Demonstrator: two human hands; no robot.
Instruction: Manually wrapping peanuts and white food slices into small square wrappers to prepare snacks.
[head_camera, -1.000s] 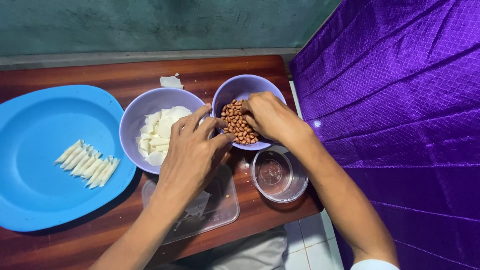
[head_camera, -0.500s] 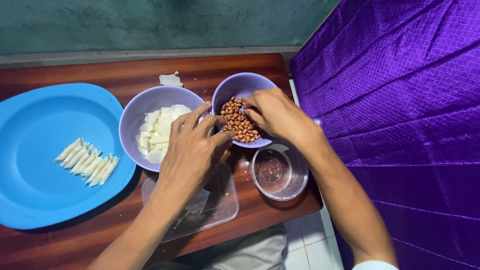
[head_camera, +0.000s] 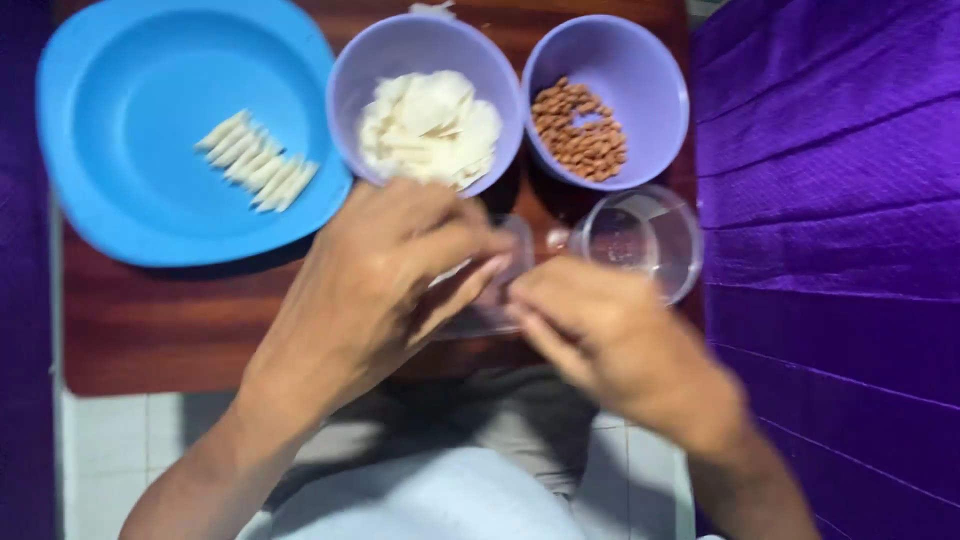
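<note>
Dark wooden tabletop (head_camera: 150, 320) bears a clear flat plastic tray (head_camera: 495, 290), long axis running nine to three. Left hand (head_camera: 375, 285) and right hand (head_camera: 600, 335) meet over it, fingertips pinched together; blur hides what they clamp

No packages, labels, signs or screens are visible in this view.
</note>
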